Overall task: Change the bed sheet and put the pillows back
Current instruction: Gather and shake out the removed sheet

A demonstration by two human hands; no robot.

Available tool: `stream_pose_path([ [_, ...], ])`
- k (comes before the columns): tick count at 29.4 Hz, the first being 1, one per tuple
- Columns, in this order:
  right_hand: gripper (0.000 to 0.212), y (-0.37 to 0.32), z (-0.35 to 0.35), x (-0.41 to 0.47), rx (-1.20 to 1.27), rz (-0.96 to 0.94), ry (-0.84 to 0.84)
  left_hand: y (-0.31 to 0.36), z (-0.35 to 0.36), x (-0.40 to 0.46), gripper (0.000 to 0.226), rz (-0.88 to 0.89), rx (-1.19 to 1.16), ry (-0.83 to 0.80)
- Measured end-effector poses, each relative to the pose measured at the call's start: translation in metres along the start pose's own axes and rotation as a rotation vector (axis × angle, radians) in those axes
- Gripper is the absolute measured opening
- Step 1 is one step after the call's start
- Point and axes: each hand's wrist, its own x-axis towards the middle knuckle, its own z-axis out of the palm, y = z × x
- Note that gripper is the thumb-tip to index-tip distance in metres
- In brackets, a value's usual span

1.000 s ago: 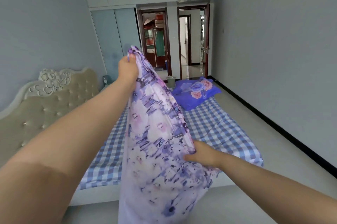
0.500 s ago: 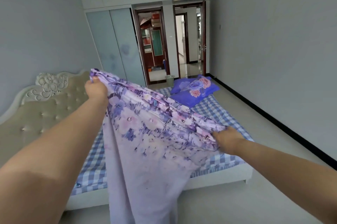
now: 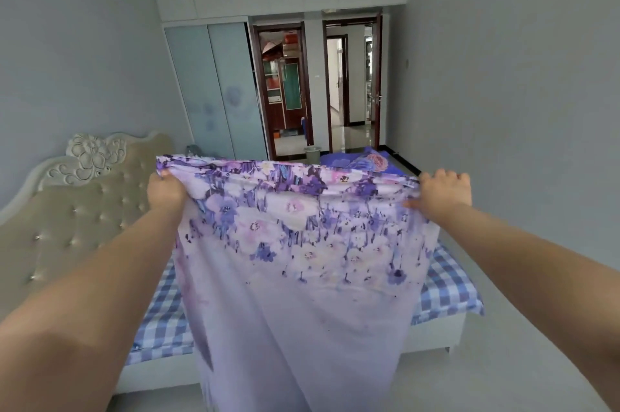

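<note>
A purple floral bed sheet point(image 3: 302, 260) is hanging spread wide, upright above the bed. A blue floral pillow point(image 3: 362, 161) is lying on the blue-checked mattress point(image 3: 446, 284) behind it.

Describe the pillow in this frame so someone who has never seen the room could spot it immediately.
Start at the bed with its blue-and-white checked cover. At its far end, toward the doorways, the pillow peeks above the floral sheet both hands hold up. Its deep blue case with a pink rose sets it apart from that paler lilac sheet.
</note>
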Motion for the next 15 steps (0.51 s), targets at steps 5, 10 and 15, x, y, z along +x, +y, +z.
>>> stream_pose_path([
  [5, 0.028, 0.001, -0.031, 0.025, 0.235, 0.131, 0.027, -0.019, -0.013, 0.007, 0.04, -0.012, 0.008, -0.167],
  [10, 0.022, 0.0, -0.042, 0.034, 0.675, 0.132, -0.112, -0.028, -0.017, 0.002, 0.042, -0.188, 0.083, -0.24],
  [15, 0.015, -0.022, -0.045, 0.015, 1.118, -0.009, -0.413, -0.004, -0.03, 0.002, 0.036, -0.065, -0.03, 0.008],
])
